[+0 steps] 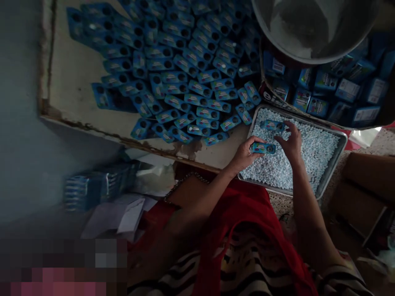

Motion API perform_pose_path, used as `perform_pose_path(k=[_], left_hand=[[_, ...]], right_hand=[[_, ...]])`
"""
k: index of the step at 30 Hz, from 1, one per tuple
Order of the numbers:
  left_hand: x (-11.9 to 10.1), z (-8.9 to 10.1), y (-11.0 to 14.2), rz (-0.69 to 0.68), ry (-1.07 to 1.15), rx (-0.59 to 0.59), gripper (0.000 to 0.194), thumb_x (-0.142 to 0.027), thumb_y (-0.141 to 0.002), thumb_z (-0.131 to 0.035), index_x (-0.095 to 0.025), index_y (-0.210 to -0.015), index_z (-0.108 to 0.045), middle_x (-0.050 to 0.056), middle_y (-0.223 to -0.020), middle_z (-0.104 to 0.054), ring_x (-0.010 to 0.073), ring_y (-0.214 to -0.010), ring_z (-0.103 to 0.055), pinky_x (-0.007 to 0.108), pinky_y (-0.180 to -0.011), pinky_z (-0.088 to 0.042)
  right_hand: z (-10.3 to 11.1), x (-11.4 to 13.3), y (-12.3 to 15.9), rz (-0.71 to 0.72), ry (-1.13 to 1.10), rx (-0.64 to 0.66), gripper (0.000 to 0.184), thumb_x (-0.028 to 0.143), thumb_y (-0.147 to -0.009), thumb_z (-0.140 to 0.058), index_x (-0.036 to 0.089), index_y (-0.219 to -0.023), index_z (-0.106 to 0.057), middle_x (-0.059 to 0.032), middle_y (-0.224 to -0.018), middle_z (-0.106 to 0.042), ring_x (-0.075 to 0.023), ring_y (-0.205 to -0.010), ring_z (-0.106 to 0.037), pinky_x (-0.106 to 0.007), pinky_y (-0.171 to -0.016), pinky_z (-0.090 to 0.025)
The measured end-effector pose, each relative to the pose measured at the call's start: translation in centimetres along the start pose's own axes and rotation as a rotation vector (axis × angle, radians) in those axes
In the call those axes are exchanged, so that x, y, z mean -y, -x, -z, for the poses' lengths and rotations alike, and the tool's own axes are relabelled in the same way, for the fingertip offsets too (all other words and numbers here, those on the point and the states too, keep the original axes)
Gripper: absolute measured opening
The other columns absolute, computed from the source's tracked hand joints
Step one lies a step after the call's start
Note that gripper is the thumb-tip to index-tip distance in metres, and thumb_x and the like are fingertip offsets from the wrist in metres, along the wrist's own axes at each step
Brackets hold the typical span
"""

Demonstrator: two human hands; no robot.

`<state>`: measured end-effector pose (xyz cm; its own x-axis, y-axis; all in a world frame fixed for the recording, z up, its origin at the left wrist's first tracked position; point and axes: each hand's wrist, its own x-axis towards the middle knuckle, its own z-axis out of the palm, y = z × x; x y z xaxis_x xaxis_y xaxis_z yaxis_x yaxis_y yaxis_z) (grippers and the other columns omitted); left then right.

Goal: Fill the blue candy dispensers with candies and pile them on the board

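My left hand is closed around a small blue printed box, held level over a metal tray. Small pale white-and-blue candies fill the tray in a layer. Above the held box, a second blue box lies over the candies near the tray's far side. My right hand has its fingertips at that box's right end. Its thumb is spread away from the fingers, below the box, and no firm grip on it shows.
Many blue boxes, with dark round openings, crowd the worn table at left. A large carton of packed blue boxes stands behind the tray, with a metal bowl above. Brown cardboard sits at right.
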<state>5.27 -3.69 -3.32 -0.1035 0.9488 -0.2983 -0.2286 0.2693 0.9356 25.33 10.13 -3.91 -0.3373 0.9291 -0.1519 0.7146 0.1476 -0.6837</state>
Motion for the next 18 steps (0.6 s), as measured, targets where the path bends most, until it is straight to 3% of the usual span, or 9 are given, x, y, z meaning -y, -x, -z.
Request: perform_pose_path(k=[3,6,8,11,14,16,18], left_hand=[[-1.3,1.7,0.9,-0.021,-0.074,-0.11,0.04,-0.025,-0.077,-0.088,-0.021,-0.114,-0.072,0.009,-0.123,-0.078,0.0256,-0.115,-0.074,0.039,-0.104,-0.058],[-3.4,4.7,2.8,-0.007,-0.082,-0.172,0.037,-0.026,-0.078,-0.087,-0.022,-0.112,-0.072,0.009,-0.121,-0.079,0.0271,-0.114,-0.075,0.041,-0.102,-0.059],[-5.0,7.5,4.5,0.01,-0.068,-0.218,0.037,-0.029,-0.079,-0.087,-0.024,-0.112,-0.073,0.008,-0.123,-0.078,0.0289,-0.117,-0.074,0.043,-0.102,-0.06],[-7.3,12.6,7.5,0.007,-0.055,-0.374,0.039,-0.033,-0.076,-0.091,-0.029,-0.112,-0.074,0.005,-0.119,-0.079,0.03,-0.113,-0.074,0.044,-0.097,-0.061],[-8.6,18.9,10.2,-0.031,-0.057,-0.685,0.041,-0.035,-0.075,-0.092,-0.031,-0.112,-0.072,0.0,-0.109,-0.077,0.0253,-0.098,-0.072,0.04,-0.089,-0.06],[-8.7,23.8,11.1,-0.08,-0.055,-0.976,0.045,-0.036,-0.075,-0.091,-0.03,-0.112,-0.066,-0.003,-0.101,-0.071,0.02,-0.09,-0.067,0.036,-0.087,-0.057],[-8.4,28.9,11.2,-0.154,-0.043,-1.269,0.049,-0.039,-0.073,-0.089,-0.028,-0.11,-0.058,-0.004,-0.096,-0.062,0.0159,-0.087,-0.061,0.032,-0.087,-0.053]], right_hand=[[-0.7,0.8,-2.2,0.074,0.071,0.076,0.048,0.039,-0.083,-0.084,0.024,-0.127,-0.075,-0.0127,-0.122,-0.079,-0.0273,-0.107,-0.068,-0.045,-0.101,-0.052],[0.4,2.5,-1.4,0.105,0.048,0.047,0.042,0.055,-0.084,-0.077,0.022,-0.109,-0.077,-0.0146,-0.103,-0.079,-0.0298,-0.089,-0.069,-0.049,-0.086,-0.056],[1.6,4.2,0.1,0.1,0.127,0.018,0.041,0.063,-0.082,-0.074,0.029,-0.103,-0.075,-0.0117,-0.093,-0.077,-0.0326,-0.082,-0.071,-0.054,-0.078,-0.058],[2.7,8.2,2.0,0.151,0.159,0.069,0.026,0.061,-0.081,-0.075,0.045,-0.102,-0.073,-0.0118,-0.092,-0.077,-0.0338,-0.065,-0.068,-0.058,-0.062,-0.056],[1.3,14.1,1.6,0.248,0.004,0.194,0.03,0.054,-0.076,-0.083,0.056,-0.105,-0.074,-0.0088,-0.086,-0.078,-0.0353,-0.061,-0.068,-0.059,-0.053,-0.056],[-1.7,19.2,-0.4,0.334,-0.116,0.258,0.036,0.049,-0.076,-0.086,0.056,-0.11,-0.076,-0.0059,-0.09,-0.079,-0.0366,-0.071,-0.073,-0.061,-0.059,-0.061],[-6.0,25.2,-3.5,0.437,-0.195,0.285,0.034,0.046,-0.079,-0.087,0.051,-0.111,-0.077,-0.0029,-0.093,-0.079,-0.0361,-0.079,-0.076,-0.059,-0.066,-0.063]])
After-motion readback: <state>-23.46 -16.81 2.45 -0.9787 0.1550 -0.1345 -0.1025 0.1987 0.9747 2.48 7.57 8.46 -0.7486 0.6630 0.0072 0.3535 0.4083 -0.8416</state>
